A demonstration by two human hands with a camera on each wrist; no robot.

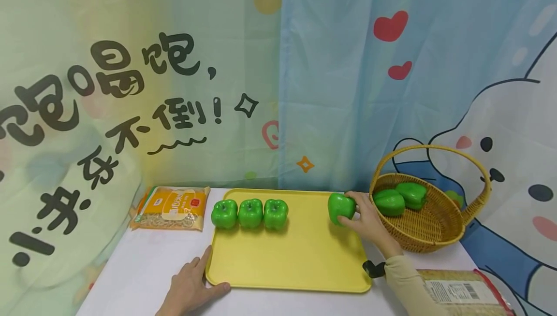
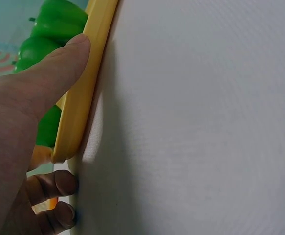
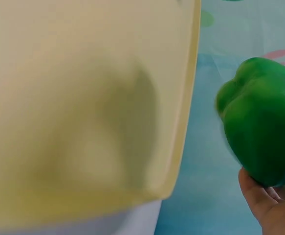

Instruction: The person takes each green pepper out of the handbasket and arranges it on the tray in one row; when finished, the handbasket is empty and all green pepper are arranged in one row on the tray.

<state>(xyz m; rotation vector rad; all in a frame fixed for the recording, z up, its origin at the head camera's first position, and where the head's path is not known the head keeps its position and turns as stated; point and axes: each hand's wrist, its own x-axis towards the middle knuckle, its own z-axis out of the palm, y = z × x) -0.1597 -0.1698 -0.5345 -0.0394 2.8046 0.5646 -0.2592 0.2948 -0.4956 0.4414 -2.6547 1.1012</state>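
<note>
My right hand [image 1: 371,220] grips a green bell pepper [image 1: 340,208] between thumb and fingers, over the back right part of a yellow tray [image 1: 287,263]. In the right wrist view, this pepper [image 3: 262,122] shows apart from the tray rim [image 3: 188,98], fingertips at its sides. Along the tray's back left lie three more green peppers [image 1: 250,213] in a row, close together. My left hand [image 1: 189,284] rests at the tray's front left corner, its thumb [image 2: 59,68] along the rim and the other fingers spread beside it.
Two green peppers [image 1: 389,202] lie in a wicker basket [image 1: 435,238] with a tall handle, right of the tray. An orange food packet [image 1: 171,208] is at the back left. Another packet [image 1: 465,292] lies at the front right. A printed curtain [image 1: 326,89] hangs behind the table.
</note>
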